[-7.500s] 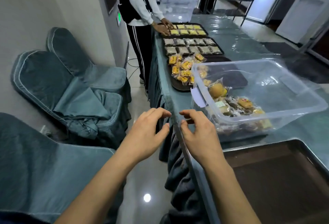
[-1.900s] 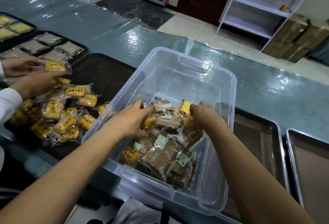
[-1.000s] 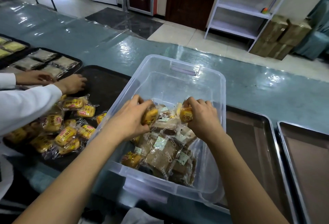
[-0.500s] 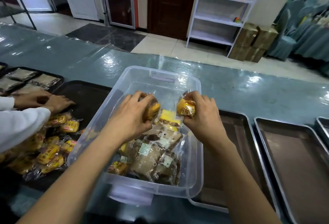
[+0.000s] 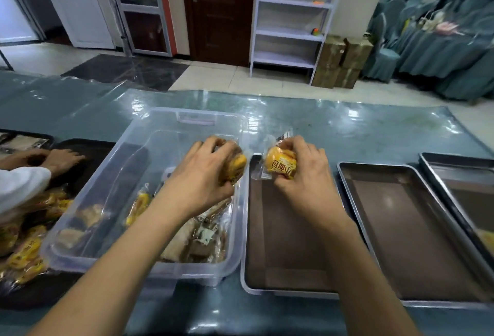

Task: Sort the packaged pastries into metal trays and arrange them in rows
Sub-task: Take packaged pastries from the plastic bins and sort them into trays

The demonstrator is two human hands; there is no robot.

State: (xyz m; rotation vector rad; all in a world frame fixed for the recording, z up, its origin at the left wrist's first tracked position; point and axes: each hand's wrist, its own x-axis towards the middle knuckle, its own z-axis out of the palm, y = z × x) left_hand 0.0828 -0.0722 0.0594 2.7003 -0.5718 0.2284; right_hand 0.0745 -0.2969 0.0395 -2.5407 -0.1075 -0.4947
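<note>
My left hand (image 5: pixel 205 175) grips a yellow packaged pastry (image 5: pixel 236 166) above the right wall of the clear plastic bin (image 5: pixel 187 119). My right hand (image 5: pixel 307 178) grips another yellow packaged pastry (image 5: pixel 280 163) over the far left corner of the first metal tray (image 5: pixel 283 234), which holds nothing. Several wrapped brown and yellow pastries (image 5: pixel 197 236) lie in the bin's near end. A second bare metal tray (image 5: pixel 401 228) sits to the right, and a third tray (image 5: pixel 465 175) at the right edge.
A person in a white sleeve (image 5: pixel 21 188) has both hands on a dark tray (image 5: pixel 91 148) at the left, with a pile of yellow pastries (image 5: pixel 24 252) in front. A white shelf unit (image 5: pixel 291 17) and cardboard boxes (image 5: pixel 339 63) stand beyond the table.
Both hands lifted out of the bin, each with a yellow pastry, and moved right; my right hand now hovers over the first metal tray. The view panned right.
</note>
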